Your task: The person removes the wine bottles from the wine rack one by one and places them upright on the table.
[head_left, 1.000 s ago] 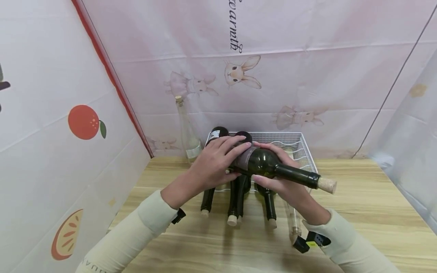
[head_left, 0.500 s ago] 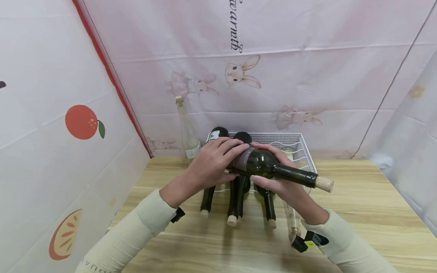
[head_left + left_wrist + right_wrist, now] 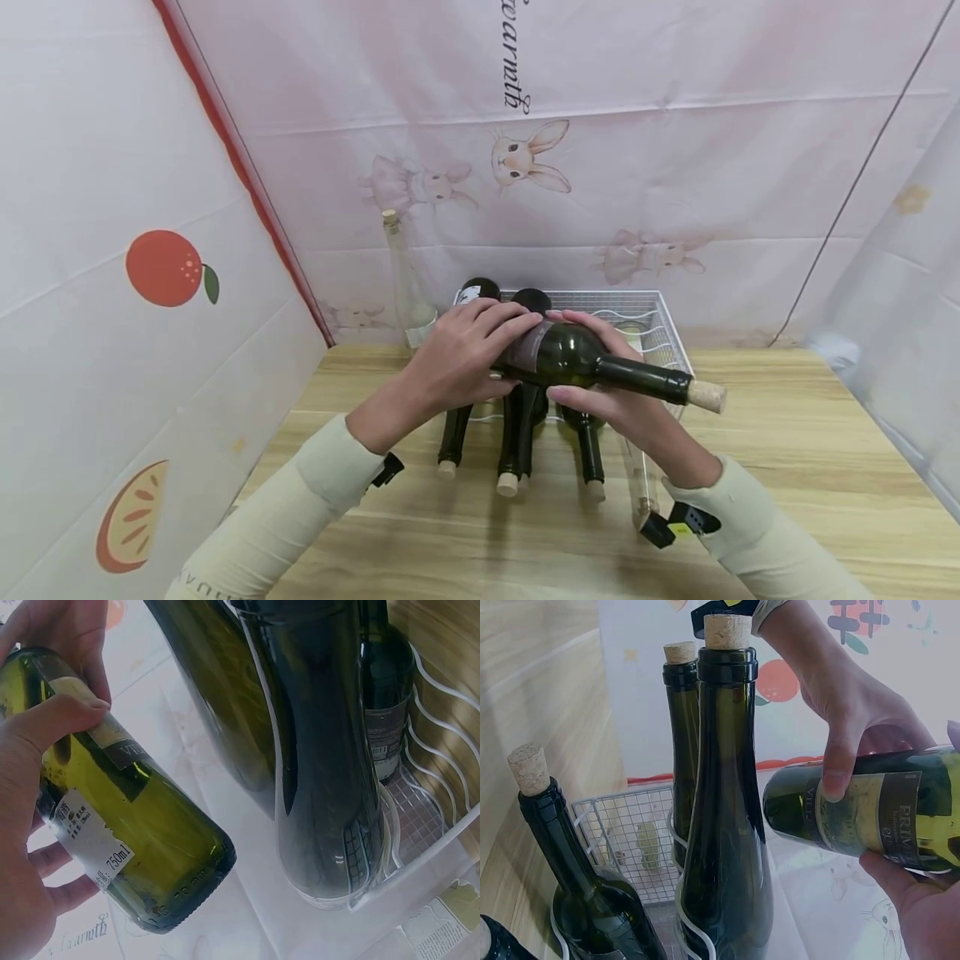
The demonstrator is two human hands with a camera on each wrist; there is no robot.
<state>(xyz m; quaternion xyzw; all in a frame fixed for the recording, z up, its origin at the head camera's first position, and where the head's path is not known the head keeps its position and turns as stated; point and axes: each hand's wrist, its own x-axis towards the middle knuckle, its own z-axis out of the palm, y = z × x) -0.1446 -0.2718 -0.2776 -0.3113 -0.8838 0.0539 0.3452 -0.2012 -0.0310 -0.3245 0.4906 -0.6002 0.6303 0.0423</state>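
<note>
Both hands hold a dark green corked wine bottle (image 3: 573, 354) above a white wire rack (image 3: 677, 337). The bottle lies nearly level, its cork (image 3: 707, 397) pointing right. My left hand (image 3: 467, 350) grips the body toward the base; in the left wrist view its thumb lies across the label, and a 750ml sticker (image 3: 90, 840) shows. Around the body near the shoulder, my right hand (image 3: 637, 421) keeps hold, fingers behind and thumb in front. Below lie several corked bottles in the rack, among them a dark bottle (image 3: 453, 437) and another green bottle (image 3: 590, 450).
A clear corked bottle (image 3: 408, 283) stands upright at the back left beside the rack. Another clear bottle (image 3: 642, 479) lies at the rack's right side, partly hidden by the right arm. The wooden table (image 3: 787, 442) meets a printed cloth wall (image 3: 675, 183) behind.
The held bottle has shifted slightly left, its corked end a little farther back. Both hands keep their grip on it. The bottles in the rack have not moved.
</note>
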